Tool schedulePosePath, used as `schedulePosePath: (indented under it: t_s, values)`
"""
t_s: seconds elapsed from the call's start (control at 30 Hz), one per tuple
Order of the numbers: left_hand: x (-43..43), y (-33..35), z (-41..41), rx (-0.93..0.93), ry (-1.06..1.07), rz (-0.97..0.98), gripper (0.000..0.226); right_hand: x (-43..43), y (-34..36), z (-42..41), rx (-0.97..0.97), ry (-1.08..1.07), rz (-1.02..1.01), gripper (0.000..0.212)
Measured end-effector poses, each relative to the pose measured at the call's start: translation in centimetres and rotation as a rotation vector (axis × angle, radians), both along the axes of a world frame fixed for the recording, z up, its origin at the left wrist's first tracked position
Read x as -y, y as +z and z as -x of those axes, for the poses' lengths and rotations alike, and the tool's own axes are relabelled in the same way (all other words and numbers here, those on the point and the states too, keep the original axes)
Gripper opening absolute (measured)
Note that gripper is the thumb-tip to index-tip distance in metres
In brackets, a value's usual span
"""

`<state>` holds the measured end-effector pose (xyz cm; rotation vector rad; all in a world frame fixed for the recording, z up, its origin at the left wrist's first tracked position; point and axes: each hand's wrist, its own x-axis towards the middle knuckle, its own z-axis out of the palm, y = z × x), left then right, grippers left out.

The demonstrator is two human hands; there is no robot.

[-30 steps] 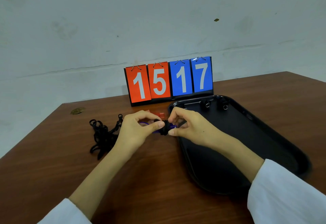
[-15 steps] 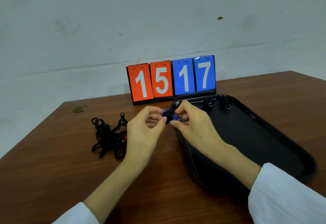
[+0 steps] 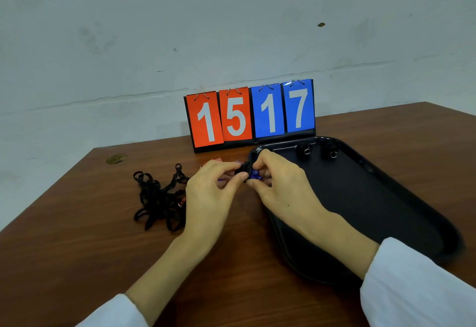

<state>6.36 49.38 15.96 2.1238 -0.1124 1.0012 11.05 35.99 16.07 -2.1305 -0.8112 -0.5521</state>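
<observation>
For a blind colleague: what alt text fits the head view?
A person's left hand and right hand pinch a small black and blue strap piece over a brown wooden table. Tangled black straps lie left, a black plastic tray right, a red and blue 15 17 scoreboard behind.

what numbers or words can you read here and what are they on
"1": left orange card of the flip scoreboard
"5": right orange card
"1": left blue card
"7": right blue card
No text readable on the black and blue piece that left hand and right hand pinch.
</observation>
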Motion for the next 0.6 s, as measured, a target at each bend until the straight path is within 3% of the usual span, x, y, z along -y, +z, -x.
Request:
schedulePosePath:
  t_s: [0.1, 0.3, 0.47, 0.6]
  values:
    - [-0.31, -0.06, -0.17, -0.027, -0.009, 0.028, 0.018, -0.03, -0.05, -0.01, -0.001, -0.002, 0.0, 0.025]
    - [0.19, -0.06, -0.36, -0.048, 0.07, -0.115, 0.014, -0.05, -0.35, 0.11, 0.024, -0.004, 0.06, 0.023]
    - [0.39, 0.06, -0.04, -0.05, 0.021, 0.045, 0.025, -0.09, -0.18, 0.05, 0.009, -0.013, 0.073, 0.024]
    - [-0.03, 0.69, -0.34, -0.161, -0.082, 0.349, 0.033, 0.1, 0.08, -0.07, -0.041, -0.016, 0.085, 0.026]
